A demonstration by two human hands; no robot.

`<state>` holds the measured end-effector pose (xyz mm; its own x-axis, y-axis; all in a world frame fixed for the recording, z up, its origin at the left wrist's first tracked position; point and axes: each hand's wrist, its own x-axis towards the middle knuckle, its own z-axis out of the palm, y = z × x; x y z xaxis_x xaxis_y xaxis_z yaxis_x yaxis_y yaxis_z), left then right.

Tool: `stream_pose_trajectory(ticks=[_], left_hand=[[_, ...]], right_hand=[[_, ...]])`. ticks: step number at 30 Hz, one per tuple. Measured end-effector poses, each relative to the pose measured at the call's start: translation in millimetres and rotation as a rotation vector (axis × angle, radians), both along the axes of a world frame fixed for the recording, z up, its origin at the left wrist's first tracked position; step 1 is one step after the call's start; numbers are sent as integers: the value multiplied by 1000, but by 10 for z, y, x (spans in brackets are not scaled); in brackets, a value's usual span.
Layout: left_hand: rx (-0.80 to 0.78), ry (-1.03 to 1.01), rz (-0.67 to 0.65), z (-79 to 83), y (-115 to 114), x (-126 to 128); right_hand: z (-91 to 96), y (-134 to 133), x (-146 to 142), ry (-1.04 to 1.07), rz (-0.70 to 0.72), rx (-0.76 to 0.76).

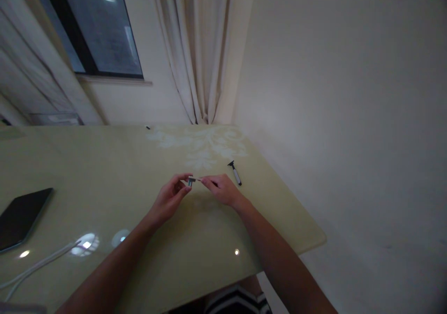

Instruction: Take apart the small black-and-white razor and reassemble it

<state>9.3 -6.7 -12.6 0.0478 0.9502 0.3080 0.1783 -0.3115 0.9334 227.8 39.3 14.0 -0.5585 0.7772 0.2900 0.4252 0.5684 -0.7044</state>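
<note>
My left hand (169, 200) pinches a small grey-blue piece (190, 180) between thumb and fingers, above the table. It looks like a little block with a darker top edge; its exact kind is too small to make out. Just to the right, my right hand (221, 190) is closed on a thin pale stick (199, 180), whose tip points at the piece. Whether the tip touches it I cannot tell. Beyond my right hand a razor (236, 174) with a dark head and a grey and black handle lies on the table.
The glossy pale-yellow table (195, 267) has its right edge near the wall (349, 118). A dark flat device (24, 216) lies at the left, with white cables (42, 262) nearer me. A tiny dark object (148, 127) sits at the far edge, before the curtain (199, 48).
</note>
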Motion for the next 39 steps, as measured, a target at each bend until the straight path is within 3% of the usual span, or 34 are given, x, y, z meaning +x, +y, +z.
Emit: stream_pose_trajectory(ticks=[10, 28, 30, 34, 39], left_hand=[[-14, -37, -2, -18, 12, -9], [-42, -4, 49, 32, -2, -23], [-54, 14, 70, 24, 15, -50], [-69, 81, 103, -35, 44, -91], [-103, 244, 105, -133, 58, 4]], right_hand=[[-10, 10, -10, 23, -69, 24], [-16, -27, -28, 60, 34, -13], [-7, 23, -11, 156, -42, -2], [3, 275, 211, 405, -443, 58], [-95, 616, 683, 289, -803, 38]])
